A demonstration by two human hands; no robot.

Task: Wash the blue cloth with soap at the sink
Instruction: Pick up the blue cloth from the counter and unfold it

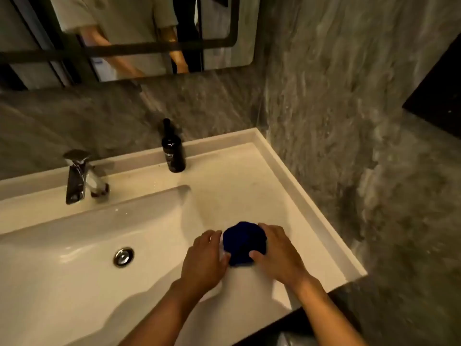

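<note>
The blue cloth (243,243) is seen bunched into a compact wad on the flat white counter (249,193) just right of the basin (82,255), near the front edge. It is flanked by both hands. The left hand (203,260) is curled against the cloth's left side, fingertips at its upper edge and thumb at its lower left; something pale is glimpsed between this hand and the cloth, but it cannot be made out. The right hand (278,253) is wrapped over the right side, thumb pressed into the front of the wad, fingers bent around the far edge. The cloth is thus gripped from both sides. A chrome faucet (79,176) is mounted behind the basin at the left, and a round metal drain (123,256) is set in the basin floor. A dark bottle (172,148) with a printed label stands upright on the back ledge, well apart from the hands. A mirror (129,36) hangs above; grey stone wall (349,108) closes the counter's right side.
</note>
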